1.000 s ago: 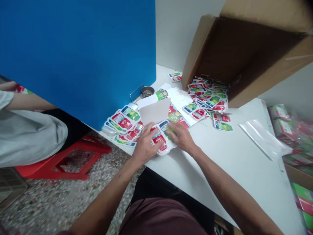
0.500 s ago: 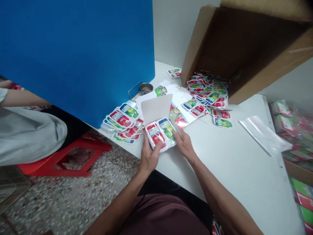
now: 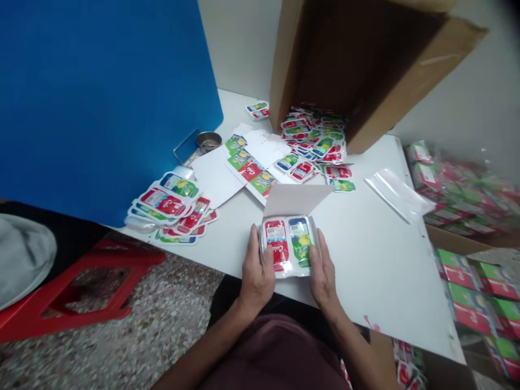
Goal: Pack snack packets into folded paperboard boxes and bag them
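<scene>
Between my hands is a small card box, its white lid (image 3: 297, 199) standing up at the far side. Inside lie flat sachet packs (image 3: 289, 246) printed with a red cola can and a green and blue can. My left hand (image 3: 257, 273) grips the box's left side, thumb over the red print. My right hand (image 3: 324, 273) clasps the right side with its thumb on the green print. The box is at the table's near edge. To its left lies a fanned pile of similar packs (image 3: 168, 203). Flat printed cartons (image 3: 249, 168) rest beyond it.
A large cardboard box (image 3: 280, 70) lies tipped on the white table (image 3: 365, 260), packs spilling out. A metal cup (image 3: 208, 140) stands by the blue partition (image 3: 101, 108). Clear plastic bags (image 3: 398, 195) lie at right. Wrapped boxes (image 3: 463, 276) are stacked beyond the table. A red stool (image 3: 93, 276) stands left.
My view has turned right. Both hands have carried the open box rightward and nearer to me, away from the fanned packs and flat cartons. Its lid is still up.
</scene>
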